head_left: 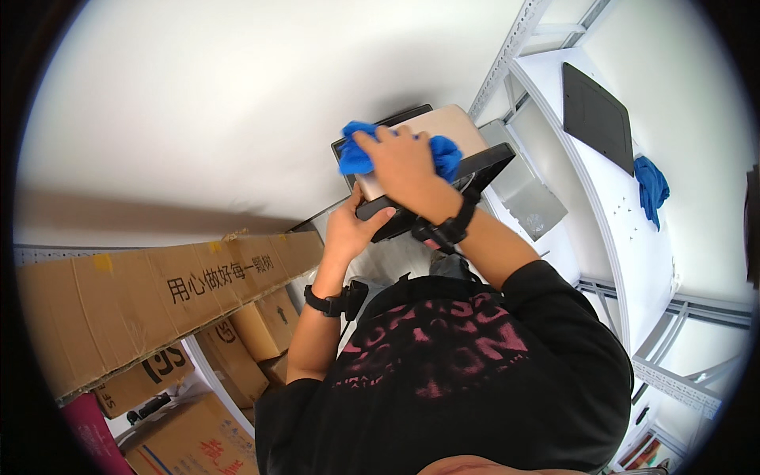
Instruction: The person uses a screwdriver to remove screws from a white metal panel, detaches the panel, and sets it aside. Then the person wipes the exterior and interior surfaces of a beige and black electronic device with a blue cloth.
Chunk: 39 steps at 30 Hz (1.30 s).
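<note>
In front of me is a boxy thing with a smooth beige, rounded panel point(455, 127) and a black frame point(489, 165) along its edges; I cannot make out what kind of device it is. My left hand point(351, 228) grips the black edge at its near left corner, thumb on the near side. A crumpled blue cloth point(358, 160) lies over the beige panel. Pressing on it from above is my right hand point(404, 162), its fingers curled over the cloth, which bulges out on both sides. Black straps circle both wrists.
At the right, a white shelf point(645, 293) carries a dark flat panel point(598, 115), a second blue cloth point(651, 190) and several tiny loose pieces. A long cardboard box point(134, 293) stands at the left, with more cartons point(194, 439) below. White wall point(198, 103) rises beyond the device.
</note>
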Each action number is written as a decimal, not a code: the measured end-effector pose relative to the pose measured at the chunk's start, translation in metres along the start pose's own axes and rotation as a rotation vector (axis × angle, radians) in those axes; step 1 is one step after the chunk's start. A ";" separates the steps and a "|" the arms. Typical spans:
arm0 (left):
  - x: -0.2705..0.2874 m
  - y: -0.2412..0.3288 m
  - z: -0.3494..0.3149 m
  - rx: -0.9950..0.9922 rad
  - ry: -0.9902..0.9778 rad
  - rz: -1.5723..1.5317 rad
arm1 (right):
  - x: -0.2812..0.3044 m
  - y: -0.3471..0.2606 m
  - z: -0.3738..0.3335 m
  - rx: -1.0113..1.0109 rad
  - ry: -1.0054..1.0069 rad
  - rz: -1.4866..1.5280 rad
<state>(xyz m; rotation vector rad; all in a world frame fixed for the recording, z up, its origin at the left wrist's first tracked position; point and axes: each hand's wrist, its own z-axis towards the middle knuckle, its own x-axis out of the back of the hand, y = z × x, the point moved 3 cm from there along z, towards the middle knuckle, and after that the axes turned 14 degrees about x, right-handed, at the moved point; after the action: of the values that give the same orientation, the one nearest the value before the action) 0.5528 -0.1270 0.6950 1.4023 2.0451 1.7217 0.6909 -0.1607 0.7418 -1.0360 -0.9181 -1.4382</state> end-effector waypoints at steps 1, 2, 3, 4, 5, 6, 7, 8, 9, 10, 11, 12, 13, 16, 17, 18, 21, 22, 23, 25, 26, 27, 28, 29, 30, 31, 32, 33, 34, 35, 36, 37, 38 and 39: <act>0.000 -0.003 0.001 -0.010 -0.020 -0.010 | -0.002 -0.013 0.005 0.024 -0.037 0.032; 0.001 -0.006 0.005 -0.024 -0.041 -0.020 | -0.003 -0.021 0.007 0.070 -0.048 0.025; 0.001 -0.008 0.007 -0.039 -0.063 -0.031 | -0.004 -0.026 0.008 0.116 -0.059 0.017; 0.003 -0.004 0.005 0.008 -0.070 0.008 | -0.004 -0.029 0.009 0.147 -0.113 0.010; 0.002 -0.007 0.006 0.007 -0.048 0.012 | -0.004 -0.025 0.010 0.133 -0.123 0.069; 0.001 -0.012 0.007 0.007 -0.025 0.017 | -0.003 -0.018 0.010 0.121 -0.133 0.128; 0.001 -0.015 0.007 0.011 0.002 0.016 | -0.001 -0.010 0.010 0.115 -0.146 0.188; 0.000 -0.012 0.006 -0.013 -0.013 -0.036 | 0.002 0.000 0.011 0.066 -0.165 0.177; 0.000 -0.006 0.005 -0.037 -0.026 -0.087 | 0.006 0.012 0.012 0.001 -0.184 0.160; -0.001 -0.003 0.004 -0.058 -0.040 -0.134 | 0.004 0.026 0.011 -0.053 -0.188 0.132; 0.000 -0.006 0.006 -0.041 -0.029 -0.133 | 0.004 0.038 0.012 -0.101 -0.189 0.104; -0.001 -0.011 0.009 -0.024 -0.017 -0.131 | 0.006 0.047 0.009 -0.115 -0.176 0.090; -0.001 -0.015 0.011 -0.004 -0.010 -0.130 | 0.006 0.056 0.005 -0.133 -0.167 0.075; -0.001 -0.017 0.014 0.011 -0.027 -0.114 | 0.005 0.051 -0.003 -0.094 -0.132 0.043; 0.000 -0.014 0.013 0.011 -0.016 -0.118 | 0.007 0.046 -0.008 -0.068 -0.119 0.033; 0.001 -0.010 0.012 0.010 -0.007 -0.120 | 0.010 0.034 -0.012 -0.035 -0.112 0.043; 0.005 -0.002 0.011 0.055 -0.058 -0.063 | 0.025 -0.004 -0.025 0.094 -0.120 0.115; 0.006 -0.002 0.011 0.076 -0.086 -0.035 | 0.026 -0.010 -0.031 0.119 -0.091 0.139; 0.006 -0.004 0.011 0.085 -0.077 -0.040 | 0.027 -0.014 -0.035 0.143 -0.063 0.164; 0.002 -0.011 0.009 0.100 -0.067 -0.054 | 0.029 -0.010 -0.043 0.171 -0.015 0.209; 0.000 -0.009 0.008 0.086 -0.083 -0.102 | 0.031 -0.006 -0.047 0.204 0.027 0.192; -0.001 -0.010 0.011 0.060 -0.081 -0.112 | 0.034 0.000 -0.052 0.236 0.068 0.175; 0.000 -0.014 0.013 0.039 -0.075 -0.121 | 0.035 0.009 -0.057 0.202 0.047 0.192; 0.000 -0.012 0.012 0.017 -0.068 -0.134 | 0.037 0.020 -0.061 0.170 0.024 0.207; 0.000 -0.008 0.009 0.065 -0.089 -0.151 | 0.039 0.033 -0.065 0.139 0.000 0.222; 0.001 -0.009 0.009 0.053 -0.070 -0.143 | 0.042 0.050 -0.067 0.109 -0.025 0.217; 0.004 -0.011 0.008 0.045 -0.046 -0.133 | 0.045 0.067 -0.069 0.055 -0.039 0.201; 0.003 -0.012 0.009 0.031 -0.034 -0.130 | 0.047 0.087 -0.075 0.001 -0.004 0.198; 0.003 -0.003 0.008 0.029 -0.072 -0.136 | 0.050 0.109 -0.084 -0.063 -0.002 0.160; 0.001 -0.006 0.009 0.036 -0.070 -0.133 | 0.053 0.127 -0.090 -0.116 0.003 0.159; -0.001 -0.009 0.010 0.038 -0.069 -0.131 | 0.055 0.141 -0.099 -0.121 0.038 0.189; -0.002 -0.012 0.011 0.045 -0.064 -0.126 | 0.056 0.144 -0.101 -0.124 0.073 0.226; -0.002 -0.013 0.011 0.049 -0.059 -0.111 | 0.057 0.140 -0.101 -0.107 0.088 0.181; -0.002 -0.013 0.011 0.053 -0.054 -0.097 | 0.059 0.129 -0.101 -0.089 0.104 0.136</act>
<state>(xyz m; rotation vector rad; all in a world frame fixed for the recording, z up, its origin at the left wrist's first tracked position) 0.5529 -0.1197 0.6795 1.3251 2.1072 1.5852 0.8057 -0.2891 0.7648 -1.0588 -0.7012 -1.4156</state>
